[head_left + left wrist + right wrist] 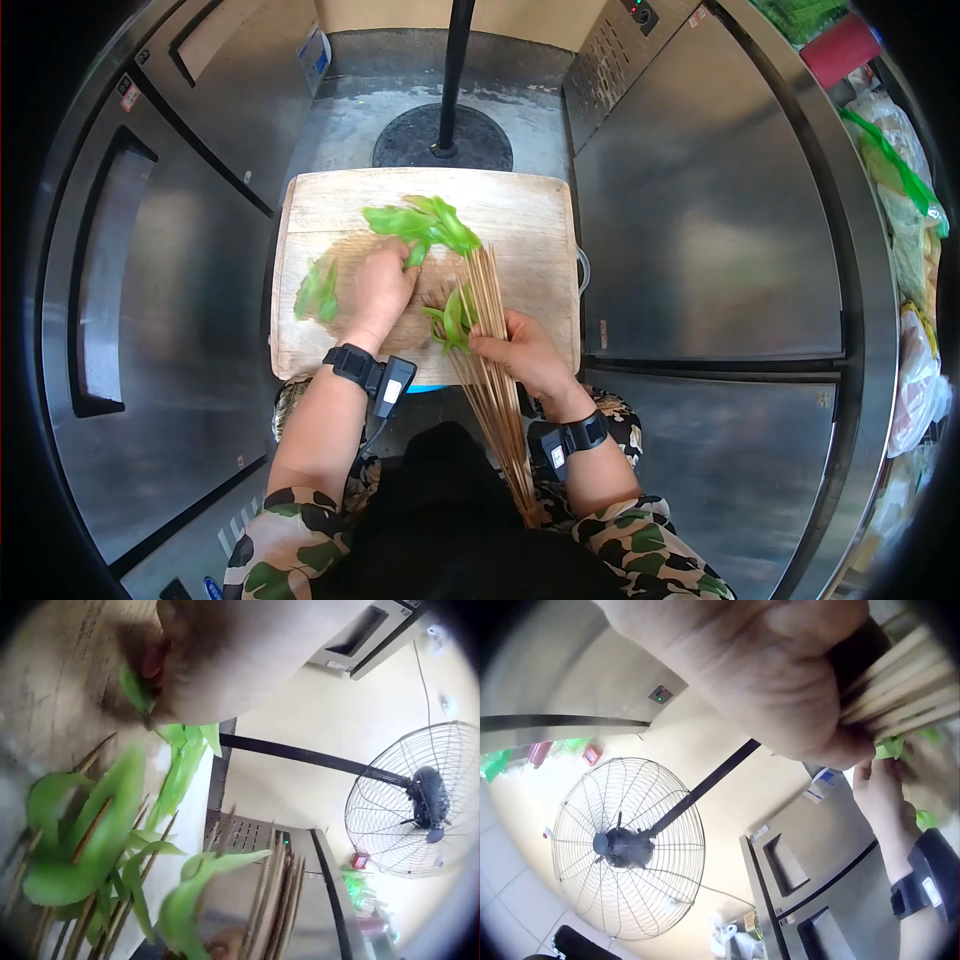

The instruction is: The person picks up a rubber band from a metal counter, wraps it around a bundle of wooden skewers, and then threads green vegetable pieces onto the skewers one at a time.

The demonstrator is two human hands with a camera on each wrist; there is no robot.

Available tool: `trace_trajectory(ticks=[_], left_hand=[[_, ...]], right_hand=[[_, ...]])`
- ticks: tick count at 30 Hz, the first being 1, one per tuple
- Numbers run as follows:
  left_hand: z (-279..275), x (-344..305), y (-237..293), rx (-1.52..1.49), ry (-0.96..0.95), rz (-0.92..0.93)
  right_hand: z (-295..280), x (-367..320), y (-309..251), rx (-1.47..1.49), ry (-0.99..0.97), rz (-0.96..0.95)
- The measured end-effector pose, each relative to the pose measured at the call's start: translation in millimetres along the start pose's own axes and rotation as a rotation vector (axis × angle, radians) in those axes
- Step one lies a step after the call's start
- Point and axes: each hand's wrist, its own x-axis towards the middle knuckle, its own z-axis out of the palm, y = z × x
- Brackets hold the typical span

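A wooden cutting board (330, 190) lies in front of the person, with a pile of thin green vegetable slices (425, 222) toward its far side. The left hand (382, 285) is over the board, thumb and fingers pinching a green slice (135, 691) at the near edge of that pile. In the right hand (532, 355) is a bundle of thin wooden skewers (508, 425), tips pointing away from the body. Folded green slices (455, 318) are threaded on several skewers near their tips, left of the right thumb. The right palm hides part of the bundle in the right wrist view.
A smaller heap of green slices (318, 290) lies at the board's left. Steel cabinets (710, 200) flank both sides. Beyond the board stands a black pole on a round base (400, 145), topped by a wire-caged fan (630, 847). Bagged goods (905, 190) line the right counter.
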Motion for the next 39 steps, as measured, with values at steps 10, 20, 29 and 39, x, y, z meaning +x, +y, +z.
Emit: trace_trajectory(ticks=[10,20,29,39], left_hand=[[4,6,-21,-0.397,-0.208,-0.019],[-39,-9,10,-1.157,-0.205,-0.217],[-59,-13,26,-1.204,-0.257,-0.216],[-49,-15,24,-1.173,-0.267,-0.143]], right_hand=[[-1,3,4,-0.004,0.01,0.027],[7,9,4,0.019,0.026,0.021],[11,12,2,0.041,0.01,0.052],[14,10,0,-0.008,-0.03,0.034]])
